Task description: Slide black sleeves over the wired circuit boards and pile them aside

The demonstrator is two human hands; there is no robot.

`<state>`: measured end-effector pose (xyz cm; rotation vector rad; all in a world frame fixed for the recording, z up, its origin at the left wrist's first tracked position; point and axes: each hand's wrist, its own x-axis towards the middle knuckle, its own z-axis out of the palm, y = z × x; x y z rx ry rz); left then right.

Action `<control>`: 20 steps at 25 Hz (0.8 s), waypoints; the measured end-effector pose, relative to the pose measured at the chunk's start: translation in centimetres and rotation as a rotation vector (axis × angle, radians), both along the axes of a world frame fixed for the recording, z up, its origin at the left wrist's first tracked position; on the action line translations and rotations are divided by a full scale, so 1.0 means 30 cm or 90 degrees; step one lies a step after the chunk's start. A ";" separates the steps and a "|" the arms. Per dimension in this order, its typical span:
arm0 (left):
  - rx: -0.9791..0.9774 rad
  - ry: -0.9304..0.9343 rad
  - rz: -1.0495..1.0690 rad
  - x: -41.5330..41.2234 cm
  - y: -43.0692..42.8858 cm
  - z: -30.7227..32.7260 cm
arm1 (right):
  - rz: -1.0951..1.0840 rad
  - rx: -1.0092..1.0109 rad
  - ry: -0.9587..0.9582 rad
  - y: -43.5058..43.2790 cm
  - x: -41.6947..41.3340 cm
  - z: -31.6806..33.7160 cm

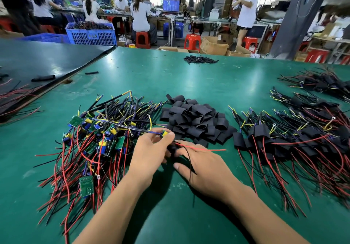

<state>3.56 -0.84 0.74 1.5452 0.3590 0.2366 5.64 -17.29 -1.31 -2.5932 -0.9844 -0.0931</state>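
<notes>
Near the bench's (170,77) front edge, a worker's left hand (149,149) pinches a wired circuit board (163,133) with curled fingers. The right hand (206,170) reaches a black sleeve (171,150); whether its fingertips clamp it cannot be told, the left hand and blur hiding them. The red lead (208,149) trails right and could snag the sleeve's mouth; the board's other wires run toward the tangled heap of bare boards (98,135) at left and could drag it. Loose sleeves (197,120) lie just beyond, the sleeved pile (284,139) toward the right edge, bare bench between.
</notes>
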 end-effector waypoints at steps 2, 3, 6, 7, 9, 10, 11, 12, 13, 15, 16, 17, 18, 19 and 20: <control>0.220 -0.024 0.042 0.000 -0.002 -0.013 | 0.007 0.001 -0.006 0.002 0.002 -0.009; 0.271 -0.018 0.040 -0.002 -0.003 -0.013 | 0.012 0.006 -0.012 0.001 0.003 -0.012; 0.241 0.019 0.013 0.003 -0.005 -0.019 | 0.024 0.018 -0.014 -0.003 0.001 -0.014; 0.239 0.026 0.016 0.004 -0.005 -0.020 | 0.027 0.020 -0.015 -0.002 0.001 -0.012; 0.215 0.024 0.018 0.008 -0.004 -0.022 | 0.042 0.028 -0.014 -0.002 0.007 -0.011; 0.204 0.023 0.010 0.009 -0.002 -0.023 | 0.047 0.043 -0.013 -0.004 0.010 -0.010; 0.198 0.025 -0.002 0.006 -0.003 -0.022 | 0.047 0.064 -0.011 -0.005 0.011 -0.010; 0.188 0.029 -0.016 0.004 -0.005 -0.021 | 0.041 0.088 -0.010 -0.008 0.010 -0.009; 0.173 0.032 -0.028 0.001 -0.007 -0.019 | 0.034 0.115 -0.014 -0.009 0.009 -0.011; 0.135 0.031 -0.047 -0.001 -0.007 -0.015 | 0.006 0.176 -0.030 -0.010 0.005 -0.008; 0.103 0.024 -0.051 -0.001 -0.007 -0.010 | -0.027 0.218 -0.028 -0.010 0.003 -0.002; 0.054 0.008 -0.052 -0.002 -0.006 -0.005 | -0.065 0.273 -0.016 -0.013 0.005 0.005; -0.005 -0.011 -0.053 0.000 -0.006 -0.001 | -0.102 0.339 -0.001 -0.017 0.011 0.010; -0.060 -0.028 -0.055 0.000 -0.004 0.001 | -0.137 0.406 0.017 -0.022 0.018 0.015; -0.100 -0.043 -0.058 0.000 -0.003 0.001 | -0.169 0.468 0.038 -0.029 0.024 0.018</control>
